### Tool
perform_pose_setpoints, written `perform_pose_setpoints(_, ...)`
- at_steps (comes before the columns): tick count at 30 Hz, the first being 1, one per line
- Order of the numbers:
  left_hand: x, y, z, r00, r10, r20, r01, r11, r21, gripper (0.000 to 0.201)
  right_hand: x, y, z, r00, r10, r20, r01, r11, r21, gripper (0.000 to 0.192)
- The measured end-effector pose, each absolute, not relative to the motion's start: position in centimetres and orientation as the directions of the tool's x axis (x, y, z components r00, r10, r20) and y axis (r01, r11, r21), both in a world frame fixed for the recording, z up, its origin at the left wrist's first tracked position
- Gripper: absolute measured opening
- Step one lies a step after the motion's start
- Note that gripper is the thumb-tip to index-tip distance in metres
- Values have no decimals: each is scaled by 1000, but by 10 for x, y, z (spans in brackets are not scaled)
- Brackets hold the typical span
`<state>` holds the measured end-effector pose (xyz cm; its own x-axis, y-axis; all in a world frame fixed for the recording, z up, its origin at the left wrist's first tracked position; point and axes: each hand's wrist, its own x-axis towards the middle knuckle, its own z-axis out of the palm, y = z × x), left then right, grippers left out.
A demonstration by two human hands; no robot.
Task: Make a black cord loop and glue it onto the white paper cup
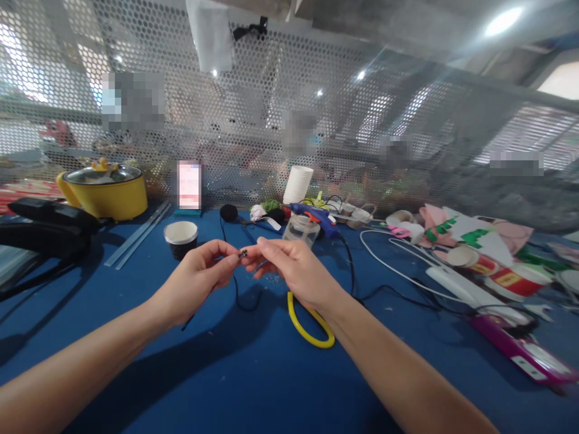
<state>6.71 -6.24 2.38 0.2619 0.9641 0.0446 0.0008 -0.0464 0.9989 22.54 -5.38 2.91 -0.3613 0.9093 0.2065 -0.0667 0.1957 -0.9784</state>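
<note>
In the middle of the head view, my left hand [199, 277] and my right hand [301, 268] meet above the blue table. Between their fingertips is a small black knotted-looking bit [243, 253], apparently part of a thin black cord. My left thumb and index finger pinch it; the fingers of my right hand are closed at its other side. A length of black cord [239, 301] trails below onto the table, and a dark end pokes out under my left wrist. A yellow curved tube [301, 328] lies beneath my right hand.
A black-wrapped paper cup [181, 239], yellow pot [108, 190], phone [189, 187] and clear glue sticks [138, 236] stand or lie left. Behind my right hand are a glass jar [302, 229] and blue glue gun [316, 218]. Cables, a power strip [470, 289] and paper cups crowd the right.
</note>
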Motion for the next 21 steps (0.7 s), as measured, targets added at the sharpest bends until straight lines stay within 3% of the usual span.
perform_pose_setpoints(12,66,-64,25,228,969,96,118,-126,985,17,225,-53,27,-348,916,199,-45,195,-980,34)
perform_pose_setpoints(21,68,-63,24,215,970,115,83,-135,987,15,224,-54,27,-357,916,183,-51,176,-983,34)
